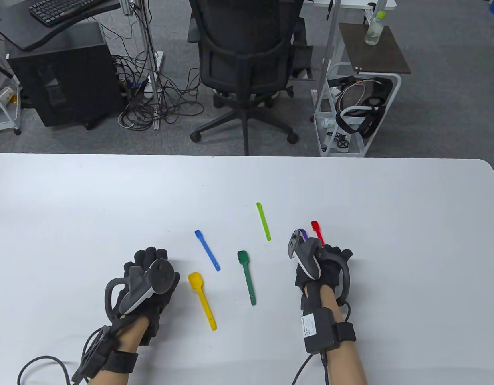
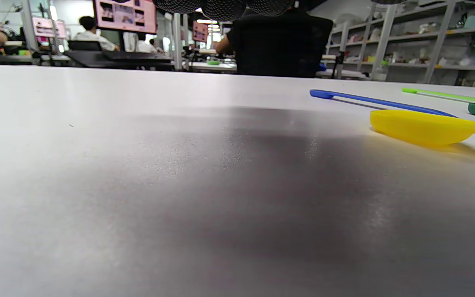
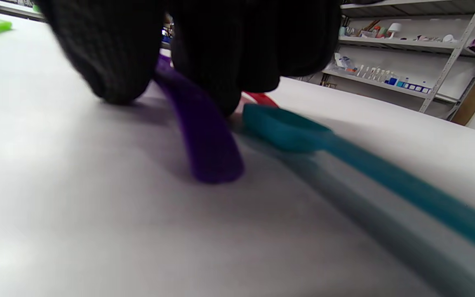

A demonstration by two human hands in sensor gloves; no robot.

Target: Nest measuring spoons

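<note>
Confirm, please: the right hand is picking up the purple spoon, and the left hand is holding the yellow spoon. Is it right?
One part is wrong. The left hand holds nothing; it rests on the table, and the yellow spoon lies apart from it, as the table view shows. The rest stands: in the right wrist view the right hand has its fingers on the purple spoon.

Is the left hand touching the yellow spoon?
No: in the table view the left hand rests on the table, apart from the yellow spoon.
</note>
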